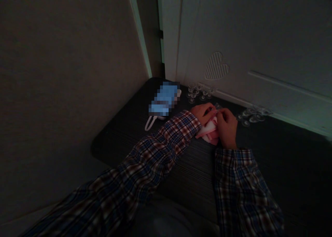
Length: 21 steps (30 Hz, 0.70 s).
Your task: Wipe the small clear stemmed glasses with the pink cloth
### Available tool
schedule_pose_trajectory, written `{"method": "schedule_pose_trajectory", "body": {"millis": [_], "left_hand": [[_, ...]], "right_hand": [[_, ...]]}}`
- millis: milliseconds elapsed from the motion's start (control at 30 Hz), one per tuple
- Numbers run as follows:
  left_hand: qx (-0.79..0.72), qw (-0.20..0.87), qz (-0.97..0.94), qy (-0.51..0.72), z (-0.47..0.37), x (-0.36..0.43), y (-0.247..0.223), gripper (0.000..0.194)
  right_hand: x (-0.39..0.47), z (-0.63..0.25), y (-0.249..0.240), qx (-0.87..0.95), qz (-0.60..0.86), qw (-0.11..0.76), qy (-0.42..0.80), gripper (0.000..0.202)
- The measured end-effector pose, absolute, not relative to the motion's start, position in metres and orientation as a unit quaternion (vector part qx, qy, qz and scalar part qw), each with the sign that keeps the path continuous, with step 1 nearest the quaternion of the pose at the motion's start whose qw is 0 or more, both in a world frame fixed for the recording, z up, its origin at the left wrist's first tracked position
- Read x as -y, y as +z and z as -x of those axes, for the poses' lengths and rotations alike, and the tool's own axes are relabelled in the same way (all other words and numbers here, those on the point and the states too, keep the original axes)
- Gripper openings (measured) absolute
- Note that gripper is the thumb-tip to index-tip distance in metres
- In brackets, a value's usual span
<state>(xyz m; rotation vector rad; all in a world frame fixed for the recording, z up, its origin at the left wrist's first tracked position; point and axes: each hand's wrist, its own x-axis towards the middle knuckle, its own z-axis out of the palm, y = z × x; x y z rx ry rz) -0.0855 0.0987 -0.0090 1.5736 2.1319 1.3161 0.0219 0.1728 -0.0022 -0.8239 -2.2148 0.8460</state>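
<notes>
A pink and white piece, soft-looking like folded fabric [209,133], lies on the dark tabletop between my hands. My left hand [202,114] has its fingers closed on the piece's upper left edge. From the right, my right hand [227,126] pinches at its top, thumb and fingertips together. The fingertips of both hands nearly meet there. Something small and clear [218,106] shows just behind them, too dim to name. Exactly what is pinched is partly hidden by the fingers.
A phone [164,100] with a blurred lit screen and a loop strap [150,122] lies left of my hands. Clear suction-cup-like pieces [193,91] sit by the wall, with another clear cluster [252,115] at right. A striped heart [217,66] is on the white panel.
</notes>
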Motion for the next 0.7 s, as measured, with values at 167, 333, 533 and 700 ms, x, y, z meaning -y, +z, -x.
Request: {"method": "schedule_pose_trajectory", "body": {"millis": [167, 333, 533, 700], "left_hand": [[-0.717, 0.094, -0.526, 0.447, 0.0859, -0.0993, -0.0104, 0.024], [-0.713, 0.106, -0.529, 0.447, 0.0867, -0.099, -0.0091, 0.024], [-0.705, 0.098, -0.539, 0.45, 0.0885, -0.1003, -0.0119, 0.025], [-0.712, 0.099, -0.536, 0.443, 0.0882, -0.0997, -0.0112, 0.025]], "right_hand": [[-0.1724, -0.0223, -0.002, 0.842, 0.309, 0.311, 0.313, 0.022], [-0.1718, -0.0213, -0.0021, 0.84, 0.309, 0.316, 0.315, 0.022], [-0.172, -0.0209, -0.0018, 0.838, 0.315, 0.312, 0.318, 0.022], [-0.1705, -0.0206, -0.0011, 0.833, 0.316, 0.319, 0.322, 0.022]]}}
